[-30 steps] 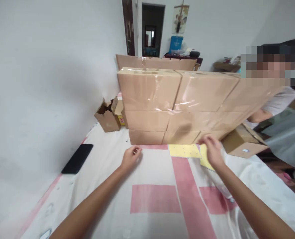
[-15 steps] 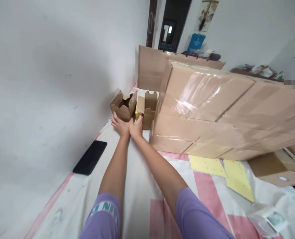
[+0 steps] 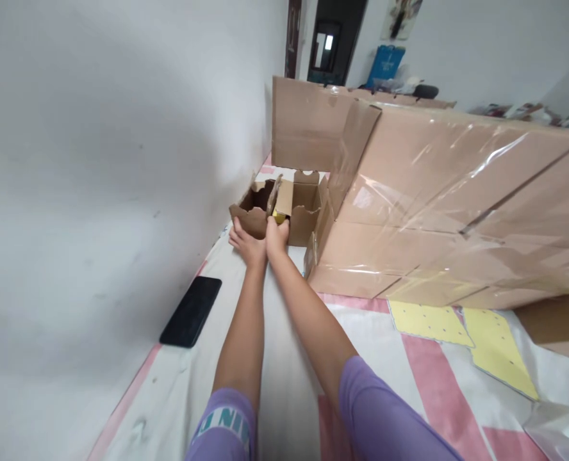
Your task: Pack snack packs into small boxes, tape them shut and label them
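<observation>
My left hand [image 3: 250, 247] is against the near lower side of an open-topped brown cardboard box [image 3: 248, 221], its fingers curled round the left corner. Close beside it, wrists almost touching, my right hand [image 3: 277, 235] has its fingers closed at the near end of a narrow box [image 3: 285, 197] with brown cardboard on top and yellow showing below. This narrow box sits between the left box and another open brown box [image 3: 304, 224] on the right. My fingertips on the far sides are hidden.
A tall taped cardboard structure [image 3: 409, 211] stands to the right, with a cardboard panel [image 3: 308, 125] behind. The white wall [image 3: 121, 160] runs along the left. A black phone [image 3: 191, 312] and yellow cardboard pieces [image 3: 431, 322] lie on the pink-and-white cloth [image 3: 356, 320].
The left box has come closer to the narrow box, its right flap now against it. Both hands stay on the boxes. The whole view has shifted, and the scene sits further right.
</observation>
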### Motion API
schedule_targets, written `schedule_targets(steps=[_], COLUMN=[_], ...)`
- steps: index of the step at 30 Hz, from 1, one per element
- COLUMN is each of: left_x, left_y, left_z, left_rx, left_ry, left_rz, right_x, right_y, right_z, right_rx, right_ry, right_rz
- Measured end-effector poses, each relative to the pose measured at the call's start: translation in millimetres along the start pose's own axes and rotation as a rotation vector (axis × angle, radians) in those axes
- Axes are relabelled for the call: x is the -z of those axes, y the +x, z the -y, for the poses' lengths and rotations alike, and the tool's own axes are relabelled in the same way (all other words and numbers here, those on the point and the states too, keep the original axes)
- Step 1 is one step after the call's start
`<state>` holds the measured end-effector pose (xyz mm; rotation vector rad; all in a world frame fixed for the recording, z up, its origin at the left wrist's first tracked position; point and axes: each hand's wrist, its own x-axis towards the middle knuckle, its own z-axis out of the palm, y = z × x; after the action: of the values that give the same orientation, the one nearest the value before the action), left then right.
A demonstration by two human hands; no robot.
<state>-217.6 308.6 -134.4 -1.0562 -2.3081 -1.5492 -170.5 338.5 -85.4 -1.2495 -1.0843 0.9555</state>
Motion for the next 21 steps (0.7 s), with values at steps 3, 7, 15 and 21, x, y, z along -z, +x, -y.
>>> schedule_targets(steps=[3,7,15,21], left_x=[0.0,0.4,58.7,197.0], left_y=[-1.6,-2.1,5.4,3.0], left_z=[-1.1,-0.6,-17.3,-49.6], left_rx=[-0.017,-0.01,0.094,-0.168], left_ry=[0.0,-0.089,-0.164,0.021], left_rz=[0.016,0.049,-0.002,-0.082], right_x=[5.0,11.5,16.5,55.0], right_y=[7.3,5.4,-44.2,-119.0], right_z=[-6.1,-15.7,1.5,45.1], right_rx=[-0.033,-0.038,0.085,0.152], right_ry=[-0.011,-0.065,-0.012,0.121], right_rz=[0.049,0.063,0.201,0.39])
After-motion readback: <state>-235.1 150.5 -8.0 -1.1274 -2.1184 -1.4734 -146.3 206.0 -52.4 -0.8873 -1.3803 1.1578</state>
